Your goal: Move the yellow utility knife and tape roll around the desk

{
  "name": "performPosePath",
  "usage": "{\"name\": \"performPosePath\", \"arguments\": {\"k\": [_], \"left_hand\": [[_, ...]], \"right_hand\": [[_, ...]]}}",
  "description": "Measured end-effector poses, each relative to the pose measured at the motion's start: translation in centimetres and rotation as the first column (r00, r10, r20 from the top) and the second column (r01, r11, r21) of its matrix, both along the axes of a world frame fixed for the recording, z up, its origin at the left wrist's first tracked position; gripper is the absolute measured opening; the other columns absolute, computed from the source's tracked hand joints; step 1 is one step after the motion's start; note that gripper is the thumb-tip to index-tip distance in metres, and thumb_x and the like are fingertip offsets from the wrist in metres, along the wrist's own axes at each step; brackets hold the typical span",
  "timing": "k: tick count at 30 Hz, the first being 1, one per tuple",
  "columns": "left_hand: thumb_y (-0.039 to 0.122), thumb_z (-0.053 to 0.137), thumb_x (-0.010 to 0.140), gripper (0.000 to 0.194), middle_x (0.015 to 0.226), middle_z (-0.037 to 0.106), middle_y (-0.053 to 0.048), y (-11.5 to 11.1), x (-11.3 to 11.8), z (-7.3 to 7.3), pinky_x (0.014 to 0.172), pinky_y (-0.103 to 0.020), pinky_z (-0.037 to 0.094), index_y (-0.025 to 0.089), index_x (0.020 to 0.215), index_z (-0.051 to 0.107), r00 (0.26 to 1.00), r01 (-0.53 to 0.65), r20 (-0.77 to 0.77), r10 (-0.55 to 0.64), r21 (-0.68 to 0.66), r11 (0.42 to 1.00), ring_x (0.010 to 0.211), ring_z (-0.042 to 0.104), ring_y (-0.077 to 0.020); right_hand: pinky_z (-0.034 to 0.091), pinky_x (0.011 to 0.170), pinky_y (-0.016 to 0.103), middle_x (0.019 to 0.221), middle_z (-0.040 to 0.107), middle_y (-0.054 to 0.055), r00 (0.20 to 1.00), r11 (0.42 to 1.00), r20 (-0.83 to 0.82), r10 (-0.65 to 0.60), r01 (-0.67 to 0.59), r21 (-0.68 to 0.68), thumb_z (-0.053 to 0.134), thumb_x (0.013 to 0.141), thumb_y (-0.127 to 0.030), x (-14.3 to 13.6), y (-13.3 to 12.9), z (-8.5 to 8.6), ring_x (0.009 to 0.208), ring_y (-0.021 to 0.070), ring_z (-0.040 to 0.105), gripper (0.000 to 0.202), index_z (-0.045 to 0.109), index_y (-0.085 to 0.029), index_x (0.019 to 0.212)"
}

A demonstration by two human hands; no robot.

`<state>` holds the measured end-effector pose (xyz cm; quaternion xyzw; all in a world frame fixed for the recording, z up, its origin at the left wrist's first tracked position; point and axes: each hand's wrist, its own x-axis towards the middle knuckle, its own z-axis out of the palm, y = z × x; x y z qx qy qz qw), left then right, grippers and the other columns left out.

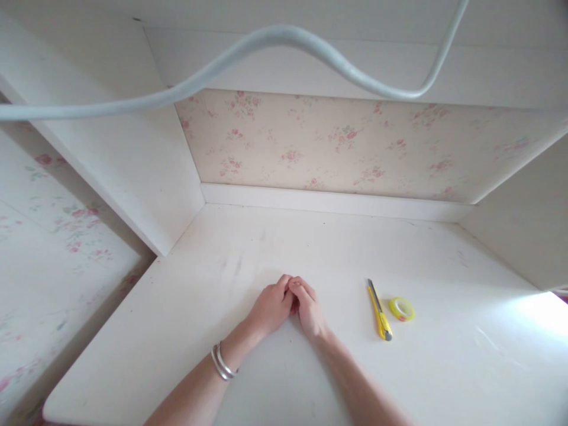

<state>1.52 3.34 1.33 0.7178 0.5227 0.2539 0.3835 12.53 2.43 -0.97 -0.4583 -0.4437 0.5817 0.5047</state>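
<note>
My left hand (271, 306) and my right hand (309, 309) rest together on the white desk (284, 373), clasped with the fingers curled against each other. No object shows in either of them, though the inner sides of the fingers are hidden. Two silver bangles (222, 362) circle my left wrist. To the right of my right hand lies a yellow utility knife (380, 310), its dark end pointing away from me. Just beside the knife, a roll of yellow tape (402, 309) lies flat, apart from both hands.
White side panels (128, 136) close in the desk at left and right. Behind it stands a wall with floral paper (288, 142), under a white shelf edge (310, 68). A pale curved cable or tube (284, 35) crosses the top of the view. Bright light falls at the right edge.
</note>
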Motion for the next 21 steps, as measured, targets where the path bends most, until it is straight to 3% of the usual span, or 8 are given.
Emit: {"name": "performPosePath", "arguments": {"k": [10,21], "left_hand": [[0.022,0.032,0.092,0.020,0.075,0.065,-0.001,-0.13,0.04,0.60,0.064,-0.023,0.041,0.022,0.095,0.052,1.000,-0.001,-0.009,0.001,-0.009,1.000,0.070,0.062,-0.0159],[0.021,0.032,0.092,0.020,0.074,0.064,-0.001,-0.10,0.03,0.33,0.063,-0.024,0.041,0.022,0.095,0.051,1.000,0.011,0.017,-0.011,0.001,1.000,0.068,0.061,-0.0156]], "right_hand": [[0.031,0.048,0.024,0.060,0.045,-0.003,1.000,1.000,0.020,0.006,-0.006,0.019,0.046,0.086,-0.039,0.06,-0.04,0.27,0.053,0.0112,0.039,0.027,0.055,-0.019,0.070],[0.030,0.047,0.024,0.059,0.044,-0.004,1.000,1.000,0.009,-0.001,0.001,0.003,0.048,0.084,-0.040,0.02,-0.09,0.37,0.052,0.0109,0.038,0.026,0.054,-0.019,0.069]]}}
